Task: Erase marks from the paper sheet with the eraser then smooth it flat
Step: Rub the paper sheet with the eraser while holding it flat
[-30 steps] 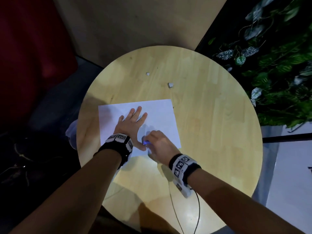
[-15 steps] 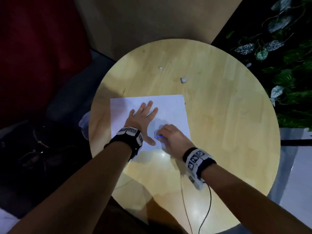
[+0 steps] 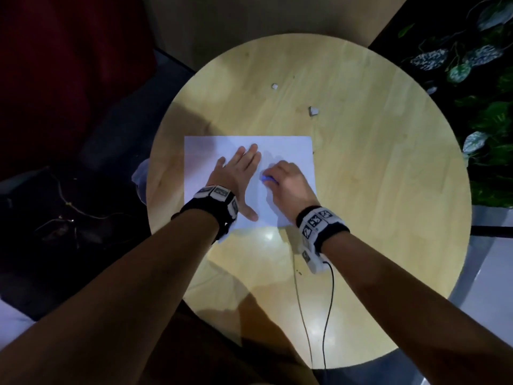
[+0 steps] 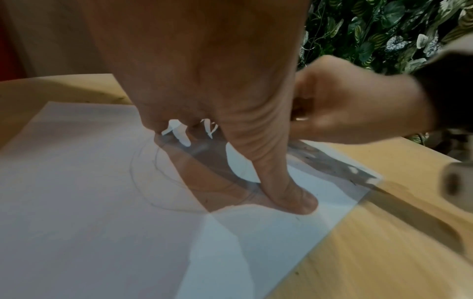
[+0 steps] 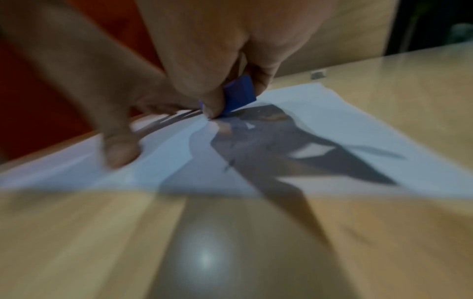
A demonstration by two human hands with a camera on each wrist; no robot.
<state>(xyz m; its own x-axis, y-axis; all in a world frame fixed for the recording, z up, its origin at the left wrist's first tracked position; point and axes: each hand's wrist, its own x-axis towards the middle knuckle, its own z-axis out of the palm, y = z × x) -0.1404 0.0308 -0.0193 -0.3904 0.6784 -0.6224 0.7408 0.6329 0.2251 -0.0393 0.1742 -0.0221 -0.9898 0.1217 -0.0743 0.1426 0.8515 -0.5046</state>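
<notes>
Half done at best: right hand pinched blue eraser mid-sheet, left hand flat on paper sheet near the table's near edge, pencil curves remained, smoothing pending.

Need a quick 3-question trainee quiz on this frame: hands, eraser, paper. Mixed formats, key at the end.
1. True or false: the left hand lies flat on the paper with straight fingers.
2. Which hand pinches the blue eraser? A) left B) right C) neither
3. Fill in: two small scraps lie on the table beyond the paper's ____ edge.

Key
1. True. The palm and thumb press the sheet down.
2. B. The right hand holds the eraser with its tip on the paper, beside the left hand's fingers.
3. Far. Both scraps sit past the edge away from the person, clear of the sheet.
</notes>
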